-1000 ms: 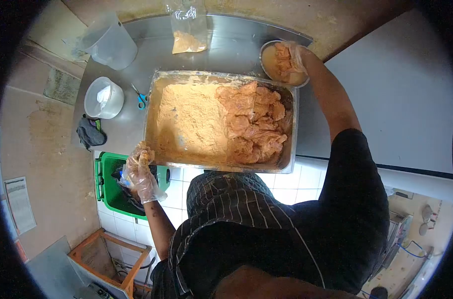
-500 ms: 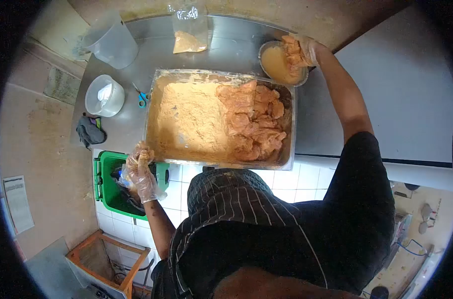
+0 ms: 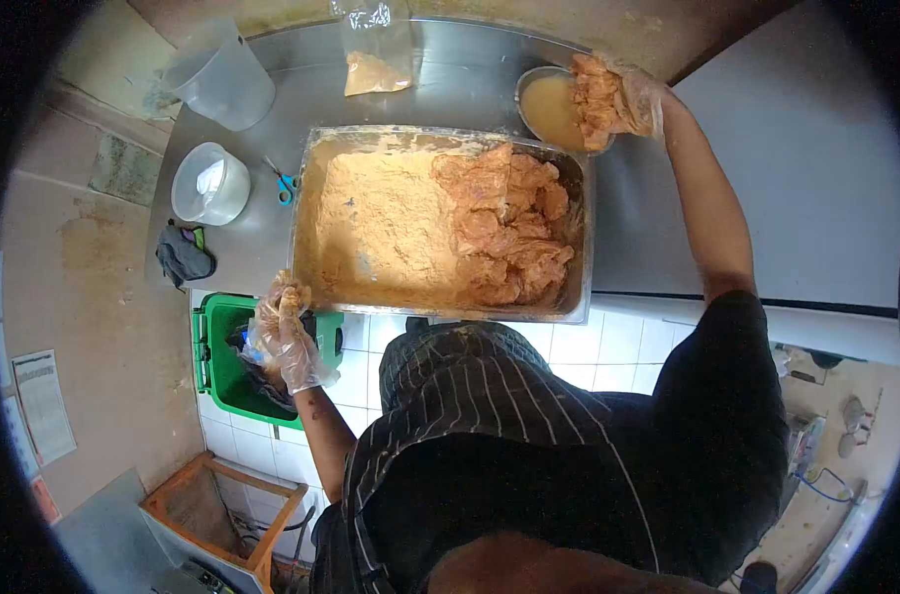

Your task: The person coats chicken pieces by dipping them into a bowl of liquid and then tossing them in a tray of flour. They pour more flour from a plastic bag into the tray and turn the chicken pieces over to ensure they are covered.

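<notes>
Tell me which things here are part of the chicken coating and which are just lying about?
In use: right hand lifting marinated chicken pieces from the round bowl; big metal tray of flour and chicken; gloved left hand held beside it.

Lying about: scissors, measuring jug, white tub, flour bag, dark cloth, green bin.

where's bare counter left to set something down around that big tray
Bare steel lies right of the tray, from below the bowl to the counter's front edge, and behind the tray between the bag and bowl. The left side is crowded: jug, tub, scissors, dark cloth.
</notes>
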Demonstrator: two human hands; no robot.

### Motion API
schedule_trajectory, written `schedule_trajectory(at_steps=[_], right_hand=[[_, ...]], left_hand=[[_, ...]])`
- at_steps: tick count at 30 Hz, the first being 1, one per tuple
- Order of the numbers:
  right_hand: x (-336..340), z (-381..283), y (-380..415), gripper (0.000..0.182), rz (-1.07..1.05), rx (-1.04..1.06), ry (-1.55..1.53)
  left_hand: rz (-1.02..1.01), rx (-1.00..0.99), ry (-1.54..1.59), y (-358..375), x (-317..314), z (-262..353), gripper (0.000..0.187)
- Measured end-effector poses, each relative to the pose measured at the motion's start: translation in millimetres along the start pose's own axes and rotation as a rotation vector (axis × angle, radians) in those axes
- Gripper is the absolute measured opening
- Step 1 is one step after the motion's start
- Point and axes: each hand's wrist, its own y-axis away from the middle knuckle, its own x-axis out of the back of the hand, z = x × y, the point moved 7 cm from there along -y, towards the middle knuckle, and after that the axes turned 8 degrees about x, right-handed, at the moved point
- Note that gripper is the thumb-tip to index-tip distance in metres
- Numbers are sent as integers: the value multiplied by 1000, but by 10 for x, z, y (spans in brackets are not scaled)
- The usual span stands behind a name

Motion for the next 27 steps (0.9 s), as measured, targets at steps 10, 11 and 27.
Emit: schedule_trajectory(at_steps=[10,11,27], right_hand=[[-1506,502,791,51,-205,-47,-121],[-1711,586,846,52,-180,-159,-118],[-1875,1945,1012,72,17,-78,152]], left_hand=[[-145,1,-34,-494,-469,16,15],[-169,42,-34,-562,-467,-26,16],[-491,-188,-678,-1272,-1083,-741,32]])
